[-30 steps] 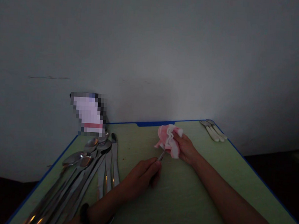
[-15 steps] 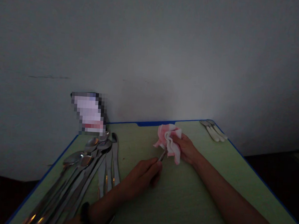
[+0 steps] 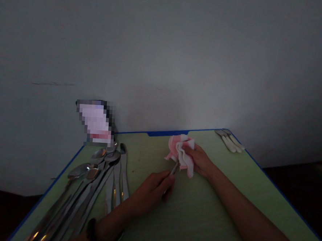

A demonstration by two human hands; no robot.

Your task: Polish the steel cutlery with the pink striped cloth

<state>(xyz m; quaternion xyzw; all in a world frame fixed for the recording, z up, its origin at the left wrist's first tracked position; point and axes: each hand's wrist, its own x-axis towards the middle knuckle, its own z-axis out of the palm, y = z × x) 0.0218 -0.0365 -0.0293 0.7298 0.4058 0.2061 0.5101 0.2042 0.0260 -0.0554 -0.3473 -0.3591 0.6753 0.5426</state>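
My left hand is closed round the handle of a metal piece of cutlery. The far end of that piece runs into a pink and white cloth, so its kind is hidden. My right hand grips the crumpled cloth, thumb on top, folded about the cutlery's end. Beside my left forearm lies a spread of metal spoons and table knives, handles pointing towards me.
Forks with white handles lie together at the far right corner of the green table, which has a blue edge. A blurred-out phone-like device leans on the wall at the far left corner.
The cloth has shifted slightly in my right hand, and its folds hang a little lower round the cutlery's end. My left hand stays nearly in place.
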